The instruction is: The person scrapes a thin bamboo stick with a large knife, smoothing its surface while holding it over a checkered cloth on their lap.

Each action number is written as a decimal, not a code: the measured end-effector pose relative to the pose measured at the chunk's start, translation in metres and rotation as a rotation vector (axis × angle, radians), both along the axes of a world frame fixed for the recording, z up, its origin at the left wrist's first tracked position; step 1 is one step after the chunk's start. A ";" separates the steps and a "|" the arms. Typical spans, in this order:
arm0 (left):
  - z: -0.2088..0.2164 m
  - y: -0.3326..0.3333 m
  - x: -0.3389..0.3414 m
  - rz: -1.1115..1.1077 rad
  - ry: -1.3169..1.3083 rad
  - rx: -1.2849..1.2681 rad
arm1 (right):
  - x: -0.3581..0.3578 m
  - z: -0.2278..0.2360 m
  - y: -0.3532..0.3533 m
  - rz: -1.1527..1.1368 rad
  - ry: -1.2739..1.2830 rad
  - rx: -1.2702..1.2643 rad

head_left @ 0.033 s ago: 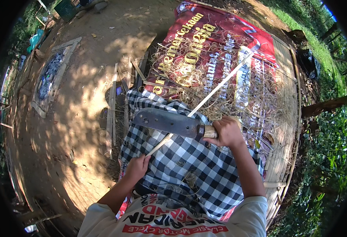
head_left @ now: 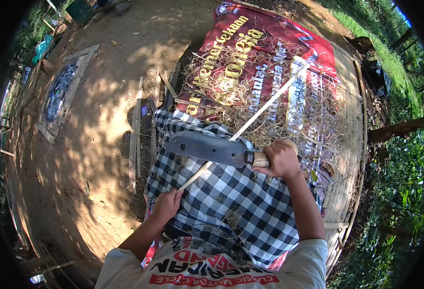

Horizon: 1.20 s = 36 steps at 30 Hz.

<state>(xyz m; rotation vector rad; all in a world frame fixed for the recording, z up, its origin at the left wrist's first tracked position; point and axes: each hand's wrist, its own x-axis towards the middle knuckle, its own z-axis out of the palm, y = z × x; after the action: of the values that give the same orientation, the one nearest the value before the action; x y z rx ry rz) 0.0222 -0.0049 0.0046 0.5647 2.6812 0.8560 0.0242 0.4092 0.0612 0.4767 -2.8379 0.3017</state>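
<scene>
My right hand [head_left: 283,160] is closed around the wooden handle of a machete [head_left: 204,148] with a broad dark blade. The blade lies crosswise, pointing left, over a pale, thin bamboo strip [head_left: 265,110]. My left hand [head_left: 167,204] pinches the near end of that strip, which slants up and away to the right. Where blade and strip cross, the blade covers part of the strip, and I cannot tell how firmly they touch. Under both, a black-and-white checkered cloth [head_left: 231,195] is spread across my lap.
Curly shavings [head_left: 236,89] litter a red printed banner [head_left: 274,31] on a bamboo platform [head_left: 349,96]. Loose wooden strips [head_left: 137,127] lie along its left side. On the dirt ground at left is a framed pit [head_left: 62,91]; green plants grow at right.
The machete and my right hand have shifted slightly to the right along the strip's crossing point. My left hand and the bamboo strip look unmoved.
</scene>
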 end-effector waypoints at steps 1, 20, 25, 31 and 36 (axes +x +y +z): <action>-0.001 0.001 -0.001 -0.001 -0.005 0.007 | 0.000 0.006 0.014 -0.061 0.008 0.016; -0.009 -0.004 -0.009 -0.016 -0.095 0.083 | 0.009 0.009 -0.040 -0.305 -0.483 -0.466; -0.015 -0.011 -0.015 -0.063 -0.028 0.054 | 0.028 0.029 -0.024 -0.374 -0.520 -0.865; -0.004 -0.005 -0.016 -0.049 0.090 -0.048 | 0.061 0.036 0.013 -0.587 -0.415 -1.398; -0.008 -0.007 -0.015 -0.050 0.134 -0.045 | 0.070 0.027 0.009 -0.722 -0.368 -1.407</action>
<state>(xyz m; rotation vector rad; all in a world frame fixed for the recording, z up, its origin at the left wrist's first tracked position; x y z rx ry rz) 0.0073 -0.0121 -0.0032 0.6985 2.7858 0.7677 0.0941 0.4183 0.0878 -0.8967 -2.0494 2.0265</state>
